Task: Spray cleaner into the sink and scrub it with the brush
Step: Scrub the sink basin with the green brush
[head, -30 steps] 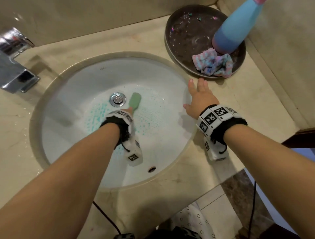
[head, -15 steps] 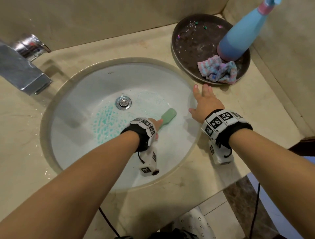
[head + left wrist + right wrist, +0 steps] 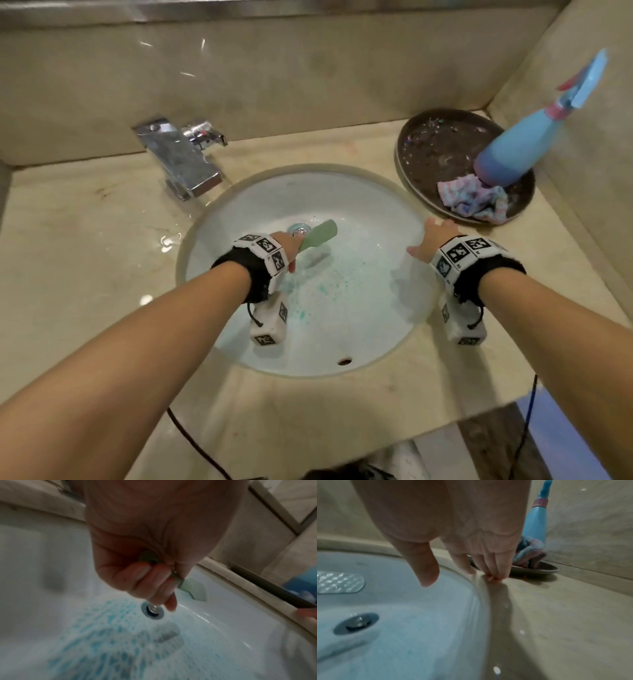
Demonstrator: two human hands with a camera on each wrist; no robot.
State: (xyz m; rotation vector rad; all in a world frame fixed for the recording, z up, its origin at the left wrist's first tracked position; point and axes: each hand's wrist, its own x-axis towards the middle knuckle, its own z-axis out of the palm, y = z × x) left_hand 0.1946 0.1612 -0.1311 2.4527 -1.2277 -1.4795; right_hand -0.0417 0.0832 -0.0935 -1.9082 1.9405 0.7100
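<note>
The white round sink point(image 3: 376, 212) is speckled with blue-green cleaner foam point(image 3: 329, 284) around its chrome drain point(image 3: 299, 229). My left hand point(image 3: 286, 246) grips the handle of the pale green brush point(image 3: 320, 236), whose head hangs just above the basin near the drain; the same brush point(image 3: 193, 589) shows past my curled fingers point(image 3: 145, 577) in the left wrist view. My right hand point(image 3: 433, 238) rests flat on the sink's right rim, fingers straight, fingertips point(image 3: 494, 576) on the counter. The blue spray bottle point(image 3: 520, 150) stands in a dark tray at the back right.
A chrome faucet point(image 3: 181, 157) juts over the sink's back left. The dark round tray point(image 3: 435, 154) also holds a crumpled pastel cloth point(image 3: 474, 198). Beige stone counter point(image 3: 85, 240) surrounds the sink, with walls behind and to the right. A black cable point(image 3: 191, 442) hangs at the front edge.
The brush swept right across the basin, then back toward the drain, and its head is now off the surface. The head view has pulled back and tilted up. My right hand stays on the rim.
</note>
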